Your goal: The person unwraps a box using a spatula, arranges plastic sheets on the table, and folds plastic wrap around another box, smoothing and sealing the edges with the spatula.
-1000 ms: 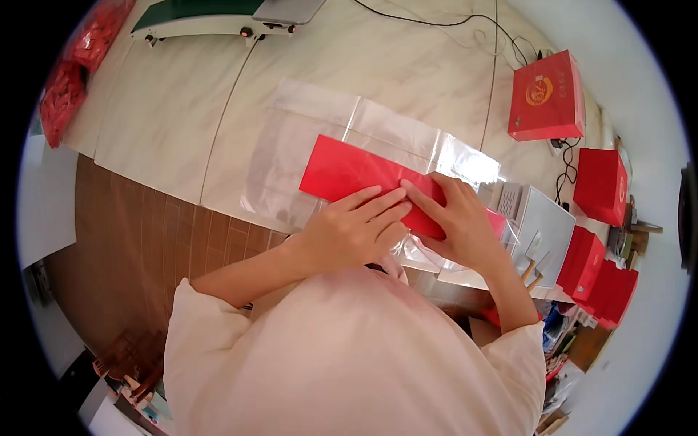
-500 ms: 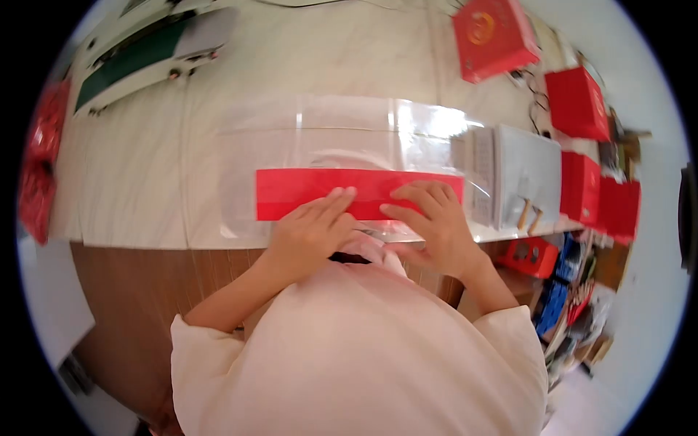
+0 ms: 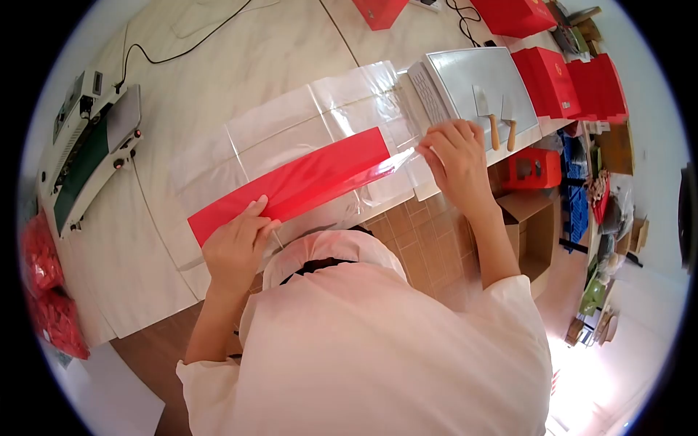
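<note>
A long red strip [image 3: 298,178] lies slanted over a sheet of clear plastic film [image 3: 273,134] on the table. At the strip's lower left end, my left hand [image 3: 236,243] holds it, with fingertips over its front edge. My right hand [image 3: 458,156] is raised off to the right, thumb and fingers pinched together on a shiny clear plastic strip [image 3: 389,166]. That clear piece stretches from my fingers to the red strip's right end and along its front edge.
Two wooden-handled scrapers [image 3: 493,131] lie on a grey-topped box [image 3: 476,80] to the right. Red boxes [image 3: 549,81] stand beyond it. A machine with a green belt [image 3: 87,171] is at the left, near bags of red items [image 3: 54,316]. Below right stands an open carton [image 3: 534,232].
My right hand has lifted off the red strip and moved right, drawing out clear plastic. My left hand has shifted to the strip's left end. The view has turned, so the strip now slants.
</note>
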`<action>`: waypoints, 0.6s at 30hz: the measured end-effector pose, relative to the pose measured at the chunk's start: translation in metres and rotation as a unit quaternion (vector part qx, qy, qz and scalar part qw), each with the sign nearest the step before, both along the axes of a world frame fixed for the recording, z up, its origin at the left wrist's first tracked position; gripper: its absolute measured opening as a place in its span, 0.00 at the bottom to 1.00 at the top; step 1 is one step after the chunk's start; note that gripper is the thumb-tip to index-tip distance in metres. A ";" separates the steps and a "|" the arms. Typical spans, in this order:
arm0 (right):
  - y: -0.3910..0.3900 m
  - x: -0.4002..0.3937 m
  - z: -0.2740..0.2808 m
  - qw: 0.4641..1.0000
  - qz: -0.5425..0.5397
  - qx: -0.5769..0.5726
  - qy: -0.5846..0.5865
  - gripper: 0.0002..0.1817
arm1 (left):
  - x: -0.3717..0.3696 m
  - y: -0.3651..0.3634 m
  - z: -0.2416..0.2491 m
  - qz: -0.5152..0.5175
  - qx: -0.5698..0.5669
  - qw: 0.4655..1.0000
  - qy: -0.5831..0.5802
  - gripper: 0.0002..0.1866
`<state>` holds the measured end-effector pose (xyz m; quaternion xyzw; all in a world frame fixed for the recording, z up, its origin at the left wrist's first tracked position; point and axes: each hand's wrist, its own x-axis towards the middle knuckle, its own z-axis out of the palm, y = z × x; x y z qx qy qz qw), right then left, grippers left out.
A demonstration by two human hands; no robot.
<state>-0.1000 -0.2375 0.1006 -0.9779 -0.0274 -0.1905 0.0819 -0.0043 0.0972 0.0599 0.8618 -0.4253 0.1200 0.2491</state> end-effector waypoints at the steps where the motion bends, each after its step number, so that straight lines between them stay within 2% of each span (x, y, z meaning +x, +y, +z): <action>1: 0.001 0.001 -0.002 1.000 -0.022 -0.010 -0.015 0.08 | 0.002 0.001 0.000 0.021 -0.018 0.998 0.048 0.11; 2: 0.003 0.002 -0.005 0.999 -0.024 -0.004 -0.020 0.08 | 0.004 0.000 0.001 0.019 -0.013 0.999 0.042 0.11; 4: 0.006 0.004 -0.008 0.985 -0.146 -0.005 -0.093 0.09 | 0.006 -0.005 -0.002 0.023 -0.094 0.994 0.056 0.10; 6: 0.035 0.011 -0.009 0.983 -0.083 0.106 -0.129 0.11 | 0.006 -0.007 -0.004 0.029 -0.109 0.992 0.057 0.09; 7: 0.054 0.015 -0.023 0.981 -0.017 0.145 -0.124 0.15 | 0.006 -0.007 -0.005 0.030 -0.123 0.990 0.061 0.09; 8: 0.106 0.026 -0.024 0.974 0.085 0.205 -0.041 0.17 | 0.007 -0.003 -0.004 0.036 -0.119 0.991 0.054 0.09; 13: 0.140 0.046 -0.051 0.963 0.169 0.209 -0.013 0.16 | 0.006 -0.004 -0.004 0.041 -0.108 0.987 0.110 0.07; 15: 0.138 0.050 -0.053 0.958 0.204 0.203 -0.005 0.13 | 0.009 0.001 -0.001 0.057 -0.079 0.992 0.087 0.08; 17: 0.138 0.052 -0.055 0.965 0.186 0.183 -0.004 0.12 | 0.012 0.010 0.007 0.027 -0.091 0.991 0.096 0.09; 18: 0.140 0.052 -0.054 0.960 0.208 0.189 0.001 0.12 | 0.015 0.022 0.009 0.058 -0.113 0.983 0.132 0.08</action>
